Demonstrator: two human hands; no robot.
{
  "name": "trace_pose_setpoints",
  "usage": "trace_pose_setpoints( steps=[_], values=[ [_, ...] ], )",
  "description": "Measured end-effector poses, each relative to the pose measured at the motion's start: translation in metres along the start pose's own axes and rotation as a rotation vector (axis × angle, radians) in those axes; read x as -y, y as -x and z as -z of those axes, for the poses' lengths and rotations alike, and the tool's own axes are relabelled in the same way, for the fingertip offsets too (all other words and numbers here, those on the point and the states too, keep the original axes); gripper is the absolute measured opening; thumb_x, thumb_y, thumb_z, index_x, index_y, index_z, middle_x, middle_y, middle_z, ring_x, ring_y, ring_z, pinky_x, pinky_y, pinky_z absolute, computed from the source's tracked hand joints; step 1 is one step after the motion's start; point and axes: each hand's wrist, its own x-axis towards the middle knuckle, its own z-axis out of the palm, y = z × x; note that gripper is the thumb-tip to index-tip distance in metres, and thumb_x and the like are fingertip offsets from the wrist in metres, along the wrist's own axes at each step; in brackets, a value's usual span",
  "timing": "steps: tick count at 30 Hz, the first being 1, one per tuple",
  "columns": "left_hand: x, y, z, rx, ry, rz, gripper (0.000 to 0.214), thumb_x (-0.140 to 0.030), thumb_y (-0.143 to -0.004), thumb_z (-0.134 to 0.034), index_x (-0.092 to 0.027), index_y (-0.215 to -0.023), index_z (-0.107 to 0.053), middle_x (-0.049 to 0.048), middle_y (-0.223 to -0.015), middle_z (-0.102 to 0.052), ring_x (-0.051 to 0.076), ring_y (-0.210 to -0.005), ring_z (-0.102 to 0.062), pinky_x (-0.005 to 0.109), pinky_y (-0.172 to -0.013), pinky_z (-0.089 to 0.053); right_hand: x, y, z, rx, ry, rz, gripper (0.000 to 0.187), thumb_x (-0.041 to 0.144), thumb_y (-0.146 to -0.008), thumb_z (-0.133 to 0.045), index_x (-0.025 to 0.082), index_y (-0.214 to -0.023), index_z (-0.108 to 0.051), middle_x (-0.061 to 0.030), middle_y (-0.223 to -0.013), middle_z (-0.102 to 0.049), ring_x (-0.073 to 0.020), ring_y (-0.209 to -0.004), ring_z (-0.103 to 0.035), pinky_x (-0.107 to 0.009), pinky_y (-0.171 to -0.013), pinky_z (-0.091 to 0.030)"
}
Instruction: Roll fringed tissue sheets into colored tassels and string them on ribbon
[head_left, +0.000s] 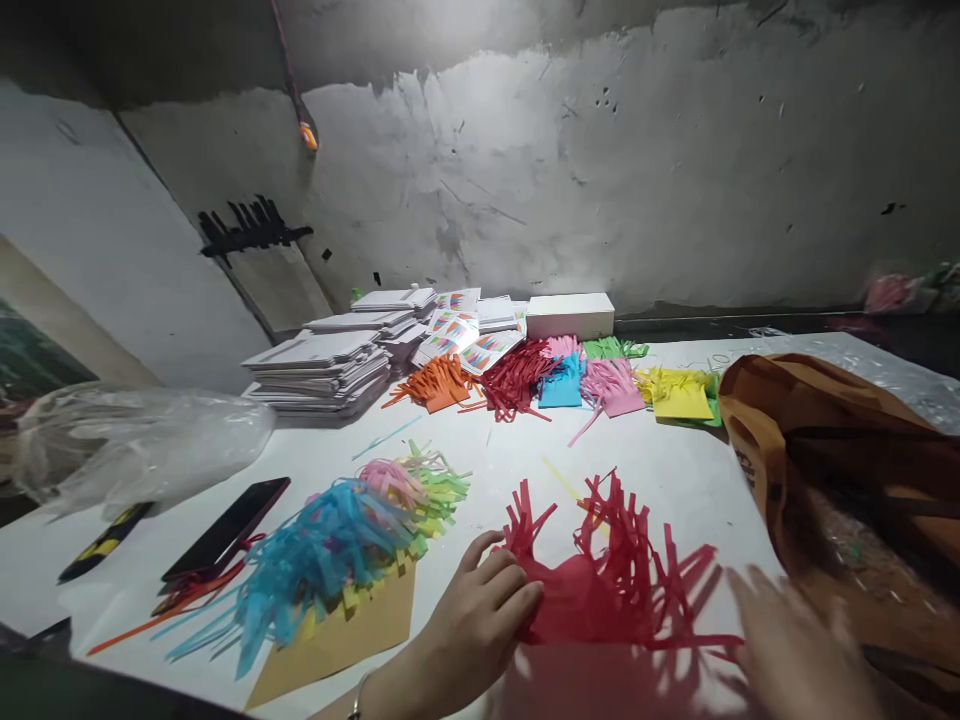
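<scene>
A sheet of red fringed tissue paper (577, 600) lies at the front of the white table, its cut strips fanning upward and to the right. My left hand (480, 620) has its fingers curled, pinching the paper's left edge. Smeared by motion, my right hand (802, 640) is just right of the paper, close to a loose red strip; I cannot make out its fingers clearly. Left of my left hand, blue fringed tissue (322, 540) lies heaped with pink and yellow-green fringes, partly over a tan sheet of card (345, 630).
Behind are fringed bundles, including orange (439, 382) and yellow (681, 394), a white box (570, 316) and stacked white packets (315, 370). A phone (229, 525), a yellow-black cutter (105, 543) and a clear plastic bag (150, 440) lie left. A brown bag (757, 440) stands right.
</scene>
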Motion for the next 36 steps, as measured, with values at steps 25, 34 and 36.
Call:
trace_pose_setpoints(
  steps=[25,34,36],
  values=[
    [0.065,-0.081,-0.02,0.335,0.419,0.175,0.031,-0.005,-0.085,-0.054,-0.016,-0.111,-0.066,0.0057,-0.097,-0.074,0.018,-0.086,-0.066,0.03,-0.085,-0.049,-0.017,-0.063,0.042,-0.224,0.023,0.383,0.052,0.004,-0.091,-0.037,0.004,-0.141,-0.051,-0.0194,-0.137,-0.063,-0.028,-0.129,-0.059,-0.048,-0.117,-0.038],
    [0.067,0.043,0.053,0.34,-0.083,0.147,0.062,-0.013,-0.08,-0.068,-0.022,-0.14,-0.054,0.0177,-0.137,-0.06,0.037,-0.128,-0.054,0.054,-0.1,-0.048,0.15,0.003,-0.02,-0.194,-0.39,0.084,0.041,0.009,-0.089,-0.039,0.007,-0.118,-0.068,-0.0162,-0.125,-0.071,-0.0271,-0.122,-0.063,-0.043,-0.113,-0.041],
    [0.031,0.059,0.041,0.342,-0.021,0.118,0.065,-0.023,-0.082,-0.069,-0.022,-0.145,-0.05,0.0165,-0.148,-0.053,0.036,-0.136,-0.048,0.05,-0.103,-0.049,0.162,0.013,-0.026,-0.116,-0.357,0.081,0.04,0.01,-0.088,-0.042,0.007,-0.118,-0.069,-0.017,-0.124,-0.071,-0.0288,-0.118,-0.065,-0.044,-0.107,-0.046]
  ],
)
